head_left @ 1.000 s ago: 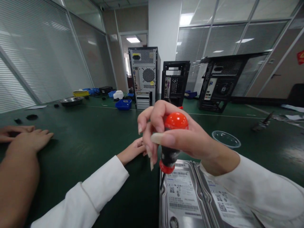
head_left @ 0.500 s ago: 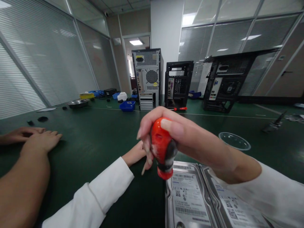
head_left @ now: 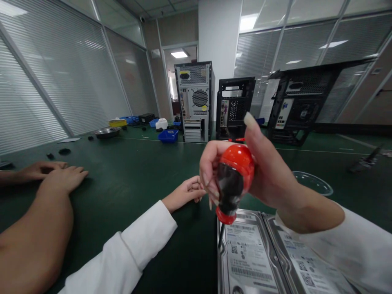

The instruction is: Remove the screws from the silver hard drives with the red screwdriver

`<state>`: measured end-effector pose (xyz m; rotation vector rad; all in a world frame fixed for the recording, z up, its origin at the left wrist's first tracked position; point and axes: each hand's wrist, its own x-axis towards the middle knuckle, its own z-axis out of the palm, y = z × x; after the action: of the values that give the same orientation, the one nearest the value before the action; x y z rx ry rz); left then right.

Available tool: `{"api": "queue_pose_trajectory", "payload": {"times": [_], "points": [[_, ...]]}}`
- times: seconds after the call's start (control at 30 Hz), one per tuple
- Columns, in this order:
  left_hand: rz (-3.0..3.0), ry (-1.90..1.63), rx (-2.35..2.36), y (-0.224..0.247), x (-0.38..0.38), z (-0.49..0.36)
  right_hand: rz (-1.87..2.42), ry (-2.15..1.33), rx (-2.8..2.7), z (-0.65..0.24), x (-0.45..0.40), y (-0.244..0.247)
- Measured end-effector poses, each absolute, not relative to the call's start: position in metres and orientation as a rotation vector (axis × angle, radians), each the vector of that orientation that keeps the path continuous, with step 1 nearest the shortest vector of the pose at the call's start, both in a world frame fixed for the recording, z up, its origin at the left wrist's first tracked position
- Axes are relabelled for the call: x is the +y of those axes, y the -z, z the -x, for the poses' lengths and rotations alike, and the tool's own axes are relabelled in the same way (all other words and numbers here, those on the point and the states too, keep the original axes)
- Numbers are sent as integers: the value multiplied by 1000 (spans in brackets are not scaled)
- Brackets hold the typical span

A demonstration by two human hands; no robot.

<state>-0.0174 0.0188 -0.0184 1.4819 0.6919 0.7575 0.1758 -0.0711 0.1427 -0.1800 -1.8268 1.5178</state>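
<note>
A red and black screwdriver (head_left: 235,175) is in my right hand (head_left: 260,175), its fingers behind the handle and its thumb raised off it. The dark shaft points down over the left edge of a silver hard drive (head_left: 248,253). A second hard drive (head_left: 303,253) lies close against the first on the right, partly under my right sleeve. My left hand (head_left: 186,192) rests on the green table beyond the drives, its fingers curled; whether anything is in them is too small to tell.
Another person's hands (head_left: 63,177) rest on the table (head_left: 122,171) at the left. Three computer cases (head_left: 196,102) stand at the back, near a blue tray (head_left: 168,136). A clear round lid (head_left: 312,183) lies at the right, with a metal part (head_left: 364,163) beyond it.
My right hand has shifted right with the screwdriver; its thumb has lifted, and the shaft now shows. More of my left hand is visible. The whole view has shifted slightly.
</note>
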Motion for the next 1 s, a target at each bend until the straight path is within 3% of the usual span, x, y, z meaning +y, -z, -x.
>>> {"api": "queue_pose_trajectory", "payload": {"times": [0.4,0.6,1.0], "points": [[-1507,-762,764,5,11,17,-34,-1415,-1711,-177,-63,-146],[-1499,-755,745,9,14,14,25,-1533,-1854,-188,-65,-149],[-1517,-752,664,26,24,20,205,-984,-2060,-191,-70,-157]]}}
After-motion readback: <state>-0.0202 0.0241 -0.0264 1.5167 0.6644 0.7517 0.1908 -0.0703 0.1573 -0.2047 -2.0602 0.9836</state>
